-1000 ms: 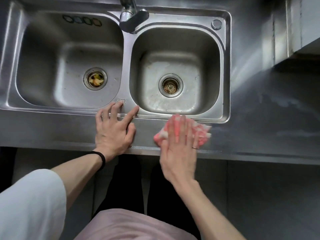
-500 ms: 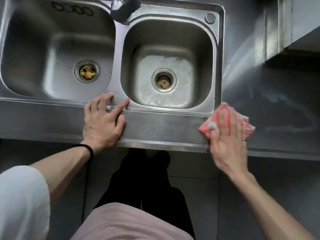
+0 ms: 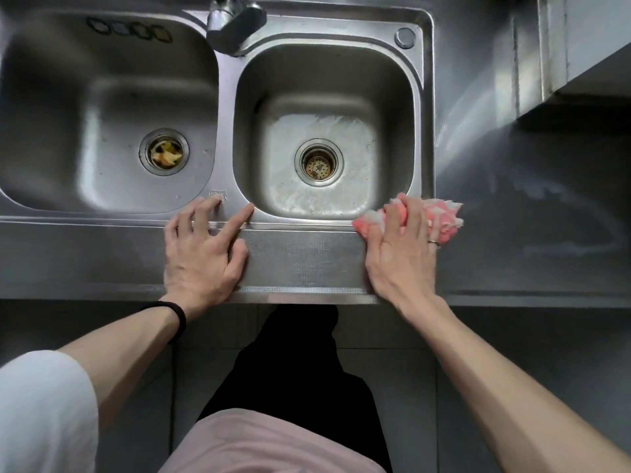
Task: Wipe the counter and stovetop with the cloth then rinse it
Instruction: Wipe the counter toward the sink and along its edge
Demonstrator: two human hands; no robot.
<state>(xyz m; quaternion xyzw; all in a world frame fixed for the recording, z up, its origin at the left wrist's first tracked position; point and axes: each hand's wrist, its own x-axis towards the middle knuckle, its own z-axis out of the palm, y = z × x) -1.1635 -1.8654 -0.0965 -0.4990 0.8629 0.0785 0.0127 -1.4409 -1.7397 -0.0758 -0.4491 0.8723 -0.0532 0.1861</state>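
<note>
A pink and white cloth [image 3: 440, 216] lies bunched on the steel counter [image 3: 546, 206] at the front right corner of the double sink [image 3: 426, 97]. My right hand [image 3: 401, 250] presses down on the cloth, fingers curled over it. My left hand [image 3: 201, 250] rests flat on the counter's front strip below the divider between the two basins, fingers spread, holding nothing. The stovetop is out of view.
The tap [image 3: 235, 25] hangs over the divider at the top. Food scraps sit in the left basin's drain [image 3: 164, 151]; the right basin's drain [image 3: 319, 163] has a strainer. A steel ledge [image 3: 580, 46] rises at the far right. Damp streaks mark the counter right of the cloth.
My right hand swept the cloth rightward along the front strip past the sink corner, then came back slightly left and up onto the corner rim. My left hand stayed planted.
</note>
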